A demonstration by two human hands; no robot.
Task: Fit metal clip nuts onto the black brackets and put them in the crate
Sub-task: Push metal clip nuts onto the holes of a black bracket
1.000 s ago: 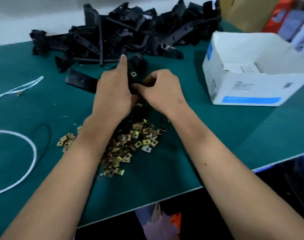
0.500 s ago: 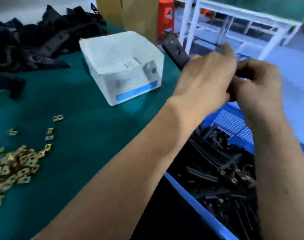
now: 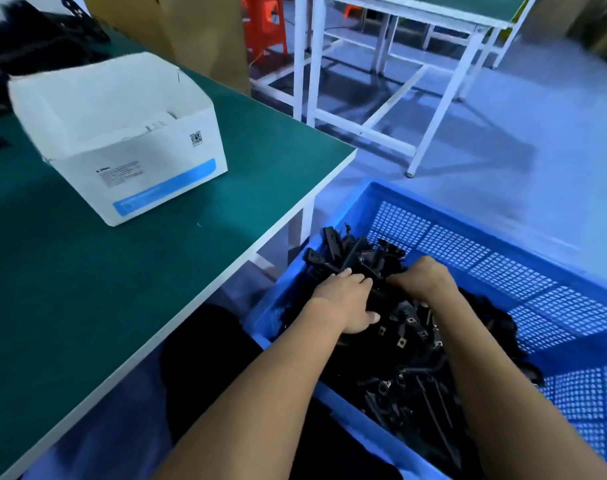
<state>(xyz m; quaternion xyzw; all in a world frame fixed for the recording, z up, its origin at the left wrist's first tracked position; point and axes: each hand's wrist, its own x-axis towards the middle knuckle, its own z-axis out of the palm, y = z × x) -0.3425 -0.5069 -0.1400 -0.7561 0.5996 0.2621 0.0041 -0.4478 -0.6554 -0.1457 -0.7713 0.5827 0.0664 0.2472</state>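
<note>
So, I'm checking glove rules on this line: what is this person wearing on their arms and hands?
Nothing shows on either. The left hand and right hand are bare, with no gloves. No rings, watch or wristband can be seen. Both forearms are uncovered as far as the picture's bottom edge, with no sleeve or cuff in view.

Both hands down in blue crate [image 3: 364, 199] beside counter [image 3: 226, 174]: left hand [image 3: 347, 303] and right hand [image 3: 425, 277] rest on heaped black brackets [image 3: 406, 344]. White box [image 3: 129, 140] on counter.
</note>
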